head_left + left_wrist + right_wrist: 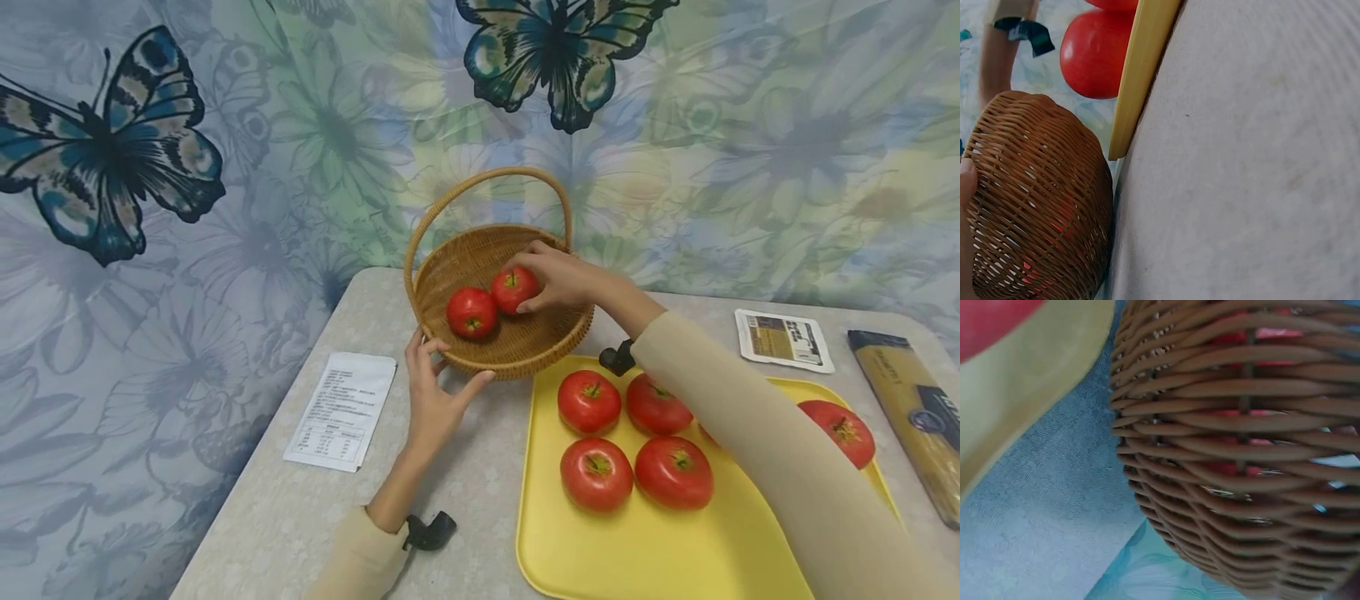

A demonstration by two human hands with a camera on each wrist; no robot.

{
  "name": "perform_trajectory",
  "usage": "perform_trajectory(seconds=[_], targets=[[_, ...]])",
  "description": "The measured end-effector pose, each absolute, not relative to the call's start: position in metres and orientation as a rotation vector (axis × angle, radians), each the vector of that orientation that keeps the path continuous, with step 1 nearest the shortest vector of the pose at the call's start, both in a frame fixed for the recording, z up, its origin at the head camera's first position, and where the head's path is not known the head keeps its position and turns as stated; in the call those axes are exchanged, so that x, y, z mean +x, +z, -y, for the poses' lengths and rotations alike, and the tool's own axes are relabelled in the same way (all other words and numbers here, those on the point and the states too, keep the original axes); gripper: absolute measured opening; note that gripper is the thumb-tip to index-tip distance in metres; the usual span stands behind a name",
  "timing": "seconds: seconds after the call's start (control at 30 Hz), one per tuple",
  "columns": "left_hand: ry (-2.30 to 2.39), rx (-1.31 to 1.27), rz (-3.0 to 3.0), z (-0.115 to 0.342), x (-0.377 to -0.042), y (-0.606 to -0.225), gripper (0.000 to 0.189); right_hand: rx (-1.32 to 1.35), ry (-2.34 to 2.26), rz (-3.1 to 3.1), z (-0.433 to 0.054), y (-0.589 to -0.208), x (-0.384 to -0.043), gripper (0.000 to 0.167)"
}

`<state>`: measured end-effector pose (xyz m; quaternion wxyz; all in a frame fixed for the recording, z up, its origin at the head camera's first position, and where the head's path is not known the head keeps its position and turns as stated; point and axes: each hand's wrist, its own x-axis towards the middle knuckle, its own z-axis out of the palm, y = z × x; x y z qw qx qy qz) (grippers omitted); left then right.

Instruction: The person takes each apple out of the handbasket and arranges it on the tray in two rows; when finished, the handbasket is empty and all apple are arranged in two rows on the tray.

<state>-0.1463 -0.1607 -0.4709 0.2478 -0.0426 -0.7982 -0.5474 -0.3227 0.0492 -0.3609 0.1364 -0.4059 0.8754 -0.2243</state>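
Bracing the wicker basket [525, 367] at its near left side, my left hand [437, 408] spreads its fingers wide; inside, one tomato [472, 313] sits just left of the second tomato [513, 291], which my right hand [558, 277] pinches between thumb and fingers. I'd settle that fruit gently and loosen only once it sits stable, sleeve [742, 408] clear of the yellow tray [547, 542], near right.

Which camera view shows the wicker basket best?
The head view: it shows the basket with its handle, inside and two tomatoes. The left wrist view shows mostly its outer side; the right wrist view, only a close part of its woven wall.
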Motion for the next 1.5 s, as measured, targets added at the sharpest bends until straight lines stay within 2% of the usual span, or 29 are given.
perform_trajectory(seconds=[0.37, 1.0, 1.27, 1.5], targets=[[-1.488, -0.103, 2.187, 0.160, -0.146, -0.472, 0.065, -1.053, -0.543, -2.458, -0.033, -0.386, -0.343, 0.067], [-1.482, -0.096, 2.216, 0.160, -0.145, -0.469, 0.065, -1.095, -0.547, -2.472, -0.030, -0.393, -0.353, 0.055], [-1.482, -0.081, 2.185, 0.161, -0.145, -0.470, 0.065, -1.228, -0.588, -2.509, -0.036, -0.367, -0.341, 0.056], [-1.502, -0.077, 2.201, 0.160, -0.145, -0.469, 0.064, -1.403, -0.727, -2.519, -0.062, -0.331, -0.310, 0.057]])
